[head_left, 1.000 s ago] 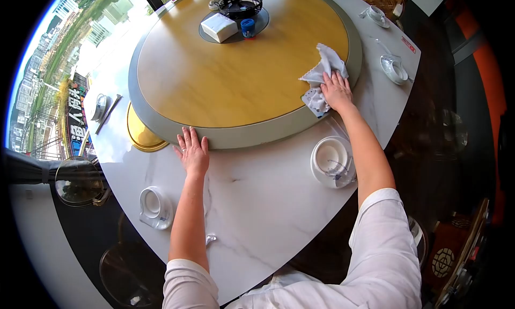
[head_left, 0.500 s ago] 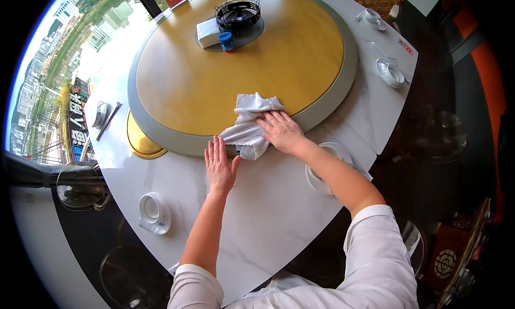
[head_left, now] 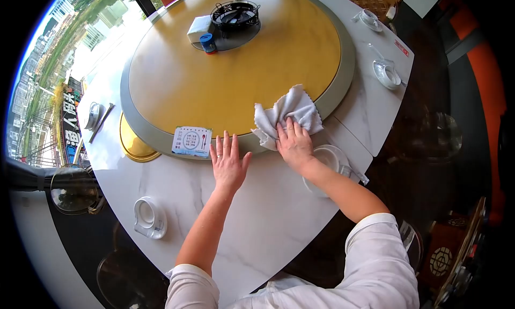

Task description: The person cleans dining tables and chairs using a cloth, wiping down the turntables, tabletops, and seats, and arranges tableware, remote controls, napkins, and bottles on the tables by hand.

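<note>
if the turntable [head_left: 257,73] is taken as a clock, with six o'clock at the near side, the cloth [head_left: 292,111] is found at about five, crumpled across the rim [head_left: 347,67]. it is covered by the right hand [head_left: 296,147]; the fingers there are extended and laid upon it, not clenched. the left hand [head_left: 229,169] is placed near six, with fingers straight and spread, and nothing is grasped. just beside its fingertips, at seven, the card [head_left: 191,141] is seen on the rim; it could be pushed off if it is caught by these fingers. the bowl [head_left: 328,156], beyond the rim at half past four, is partly hidden by the right forearm [head_left: 348,193] and could be knocked if this is lowered carelessly. by a sudden turn, the pot [head_left: 207,42] at eleven could be tipped.
</note>
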`<action>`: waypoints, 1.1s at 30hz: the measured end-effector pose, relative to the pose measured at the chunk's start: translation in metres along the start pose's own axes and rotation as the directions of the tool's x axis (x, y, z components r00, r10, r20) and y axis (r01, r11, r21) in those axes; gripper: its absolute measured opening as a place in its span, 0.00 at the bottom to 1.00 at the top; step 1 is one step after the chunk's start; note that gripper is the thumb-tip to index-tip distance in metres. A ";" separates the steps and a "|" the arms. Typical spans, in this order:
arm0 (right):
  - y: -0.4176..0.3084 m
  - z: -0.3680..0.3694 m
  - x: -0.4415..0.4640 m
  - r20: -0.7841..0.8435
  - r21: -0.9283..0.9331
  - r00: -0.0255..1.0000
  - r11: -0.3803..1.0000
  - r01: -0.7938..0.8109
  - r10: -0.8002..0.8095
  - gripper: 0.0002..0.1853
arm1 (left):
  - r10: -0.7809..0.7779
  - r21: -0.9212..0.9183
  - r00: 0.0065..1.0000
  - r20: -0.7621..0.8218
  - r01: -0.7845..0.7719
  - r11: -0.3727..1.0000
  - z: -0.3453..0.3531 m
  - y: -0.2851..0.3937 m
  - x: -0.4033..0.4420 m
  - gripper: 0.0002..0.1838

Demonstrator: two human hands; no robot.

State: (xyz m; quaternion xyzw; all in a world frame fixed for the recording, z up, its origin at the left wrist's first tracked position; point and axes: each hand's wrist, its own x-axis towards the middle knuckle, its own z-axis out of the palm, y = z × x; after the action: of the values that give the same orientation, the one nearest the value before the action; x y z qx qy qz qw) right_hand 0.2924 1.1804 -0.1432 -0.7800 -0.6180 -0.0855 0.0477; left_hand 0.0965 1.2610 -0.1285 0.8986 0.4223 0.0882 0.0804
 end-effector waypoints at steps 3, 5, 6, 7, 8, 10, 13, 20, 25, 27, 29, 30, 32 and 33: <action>0.033 -0.001 0.016 -0.039 0.104 0.999 0.994 0.025 -0.021 0.27 | -0.059 0.021 0.997 0.046 0.058 0.998 0.007 0.006 0.000 0.36; 0.093 0.013 0.044 -0.176 -0.060 0.973 0.985 -0.161 0.148 0.25 | -0.027 0.084 1.000 -0.015 0.029 0.996 0.008 -0.028 -0.002 0.36; 0.124 0.018 0.058 -0.179 -0.112 0.944 0.948 -0.299 0.277 0.24 | -0.044 0.101 0.999 0.020 0.042 0.994 0.001 -0.039 -0.002 0.36; 0.154 0.027 0.070 -0.106 -0.141 0.887 0.876 -0.460 0.449 0.26 | -0.054 0.113 0.998 0.017 0.052 0.992 -0.002 -0.048 -0.002 0.36; 0.171 0.031 0.083 -0.066 -0.089 0.813 0.808 -0.582 0.579 0.27 | -0.123 0.151 0.992 0.012 0.120 0.981 -0.004 -0.057 -0.001 0.35; 0.165 0.033 0.105 -0.010 -0.027 0.730 0.730 -0.683 0.683 0.30 | -0.230 0.142 0.973 0.001 0.228 0.963 0.002 -0.069 0.001 0.34; 0.076 0.039 0.153 0.049 0.127 0.878 0.869 -0.479 0.476 0.31 | -0.219 0.167 0.974 0.062 0.206 0.964 -0.005 -0.051 -0.003 0.33; -0.102 0.021 0.133 0.187 0.383 0.889 0.864 0.326 -0.418 0.29 | -0.188 0.141 0.979 0.075 0.176 0.974 -0.012 -0.095 -0.003 0.32; 0.113 0.050 0.141 -0.042 0.148 0.938 0.931 -0.334 0.344 0.25 | -0.161 0.147 0.985 0.056 0.151 0.978 -0.022 -0.149 0.006 0.30; 0.153 0.036 0.118 0.107 -0.029 0.888 0.894 -0.447 0.448 0.25 | -0.273 0.160 0.962 0.026 0.266 0.951 -0.022 -0.158 0.011 0.31; 0.137 0.037 0.100 0.077 -0.022 0.910 0.913 -0.407 0.407 0.25 | -0.380 0.166 0.925 -0.010 0.376 0.912 -0.019 -0.145 0.011 0.31; 0.116 0.032 0.093 0.099 -0.041 0.905 0.910 -0.413 0.415 0.24 | -0.330 0.147 0.943 -0.041 0.333 0.932 -0.018 -0.122 0.010 0.31; 0.070 0.031 0.071 0.021 -0.012 0.953 0.953 -0.302 0.303 0.22 | -0.170 0.099 0.983 -0.065 0.176 0.979 -0.013 -0.065 0.002 0.32; 0.041 0.023 0.059 0.019 0.031 0.972 0.972 -0.233 0.232 0.21 | -0.053 0.065 0.996 -0.070 0.058 0.996 -0.009 -0.034 0.001 0.33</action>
State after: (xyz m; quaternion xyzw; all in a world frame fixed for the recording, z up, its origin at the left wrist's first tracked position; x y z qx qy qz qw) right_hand 0.3470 1.2311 -0.1529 -0.8468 -0.5241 -0.0629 0.0657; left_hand 0.0695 1.2839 -0.1271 0.8851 0.4523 0.1024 0.0384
